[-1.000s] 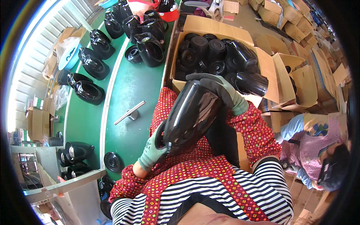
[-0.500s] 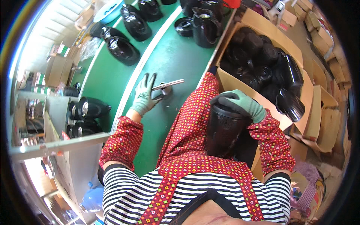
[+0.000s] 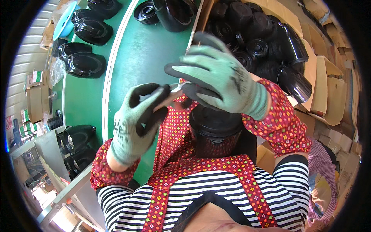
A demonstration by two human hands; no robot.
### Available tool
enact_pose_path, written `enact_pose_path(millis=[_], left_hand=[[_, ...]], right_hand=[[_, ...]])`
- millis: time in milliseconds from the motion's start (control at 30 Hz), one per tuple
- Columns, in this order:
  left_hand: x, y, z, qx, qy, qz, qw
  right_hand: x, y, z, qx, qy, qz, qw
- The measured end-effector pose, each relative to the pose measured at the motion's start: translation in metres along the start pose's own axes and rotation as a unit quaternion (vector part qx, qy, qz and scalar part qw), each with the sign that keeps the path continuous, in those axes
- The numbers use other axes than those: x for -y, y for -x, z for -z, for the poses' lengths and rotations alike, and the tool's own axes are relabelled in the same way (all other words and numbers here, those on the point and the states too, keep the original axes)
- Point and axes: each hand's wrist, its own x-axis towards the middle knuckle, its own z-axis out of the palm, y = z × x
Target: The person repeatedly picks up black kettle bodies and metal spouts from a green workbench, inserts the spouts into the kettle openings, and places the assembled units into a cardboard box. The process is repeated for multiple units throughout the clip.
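My left hand (image 3: 137,118), in a pale green glove with dark fingertips, is closed on a thin light-coloured strip (image 3: 174,94). Its full shape is hidden by the fingers. My right hand (image 3: 220,73), gloved alike, is at the strip's far end, thumb tip close to it and the other fingers spread; whether it touches the strip I cannot tell. Below my right hand a black cylindrical container (image 3: 214,131) stands upright on my lap, its ridged round top facing up.
A green worktable (image 3: 135,50) with a white dividing strip holds glossy black housings (image 3: 87,63), a black jug-like part (image 3: 176,15) and a round black lid (image 3: 146,12). At right, an open carton (image 3: 297,29) is heaped with black parts. A blue basin (image 3: 65,19) stands far left.
My left hand has lifted the strip off the table and come nearer. My right hand has left the container's top and moved up and left to the strip. The view has shifted.
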Motion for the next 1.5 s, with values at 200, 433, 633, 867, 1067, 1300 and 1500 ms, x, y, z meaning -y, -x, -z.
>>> enact_pose_path(millis=[200,433,633,867,1067,1300,1500], left_hand=[[-0.021,-0.054,0.009,0.145,0.207,-0.208,0.945],[-0.036,-0.084,-0.079,0.203,0.176,-0.342,0.900],[-0.099,-0.079,-0.120,0.181,-0.096,-0.194,0.959],[-0.075,-0.076,-0.114,0.187,0.087,-0.279,0.938],[0.014,-0.068,-0.081,0.217,0.464,-0.325,0.795],[-0.021,-0.075,-0.028,0.210,0.341,-0.092,0.912],[-0.074,-0.073,-0.050,0.224,-0.173,-0.059,0.957]], right_hand=[[-0.064,0.071,-0.061,-0.126,-0.199,-0.033,0.971],[-0.075,0.102,-0.084,-0.037,-0.307,-0.002,0.951],[-0.031,0.059,-0.059,-0.145,-0.485,0.045,0.861],[-0.032,0.073,-0.063,-0.095,-0.410,0.026,0.907],[-0.015,0.084,0.013,0.110,-0.183,-0.179,0.960],[-0.025,0.074,0.014,0.146,-0.160,-0.176,0.960],[-0.018,0.074,0.012,0.133,-0.193,-0.208,0.950]])
